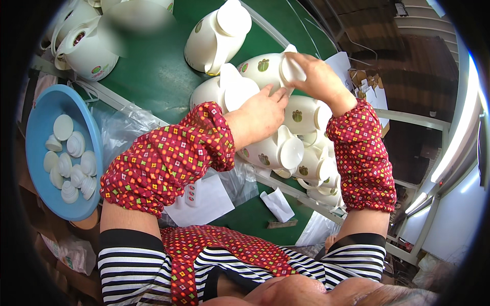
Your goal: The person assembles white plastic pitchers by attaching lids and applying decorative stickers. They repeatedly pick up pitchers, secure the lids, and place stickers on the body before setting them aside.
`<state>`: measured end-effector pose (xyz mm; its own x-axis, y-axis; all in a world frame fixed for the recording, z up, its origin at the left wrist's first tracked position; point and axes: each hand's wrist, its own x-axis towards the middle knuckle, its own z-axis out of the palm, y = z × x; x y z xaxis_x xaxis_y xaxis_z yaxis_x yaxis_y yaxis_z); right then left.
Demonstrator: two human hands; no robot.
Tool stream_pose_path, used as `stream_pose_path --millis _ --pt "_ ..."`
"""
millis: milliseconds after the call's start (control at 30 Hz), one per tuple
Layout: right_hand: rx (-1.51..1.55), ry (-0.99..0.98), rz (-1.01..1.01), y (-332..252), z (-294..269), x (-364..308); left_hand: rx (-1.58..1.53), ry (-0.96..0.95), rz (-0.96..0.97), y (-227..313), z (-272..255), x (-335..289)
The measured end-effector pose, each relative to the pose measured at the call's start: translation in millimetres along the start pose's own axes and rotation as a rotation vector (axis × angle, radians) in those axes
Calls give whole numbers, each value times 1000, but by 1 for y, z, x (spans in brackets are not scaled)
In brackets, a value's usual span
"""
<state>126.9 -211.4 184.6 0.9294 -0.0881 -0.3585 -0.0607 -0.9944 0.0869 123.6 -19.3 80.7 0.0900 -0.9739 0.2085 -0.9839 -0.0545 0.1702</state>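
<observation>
Green table (168, 94). Blue basin (39, 137) at its left. Other jugs (303, 115), cream, crowded nearby. Jug (258, 69) among them, near table's far edge, under both hands. Right hand (319, 76) curled round jug's top, gripping. Left hand (263, 115) half-spread, fingertips at jug's near side; cannot tell whether gripping. White caps (64, 164) inside basin.

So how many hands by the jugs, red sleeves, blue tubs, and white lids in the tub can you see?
Hands: 2 (left hand, right hand)
Red sleeves: 2
Blue tub: 1
White lids in it: 10 showing
Total: 15
</observation>
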Motion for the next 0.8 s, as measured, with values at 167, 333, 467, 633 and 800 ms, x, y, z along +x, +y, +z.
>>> stream_pose_path --millis 167,333,467,633,800 --pt "-1 87 124 4 4 -1 -18 11 -4 0 2 0" --pt "-75 12 277 -9 10 6 -57 31 -11 0 5 2" --pt "-1 124 20 7 9 -4 -34 -13 -6 0 -2 2" --pt "53 -116 404 -12 16 8 -7 -12 -3 1 3 3" --pt "1 90 33 6 20 0 18 -14 4 0 0 1"
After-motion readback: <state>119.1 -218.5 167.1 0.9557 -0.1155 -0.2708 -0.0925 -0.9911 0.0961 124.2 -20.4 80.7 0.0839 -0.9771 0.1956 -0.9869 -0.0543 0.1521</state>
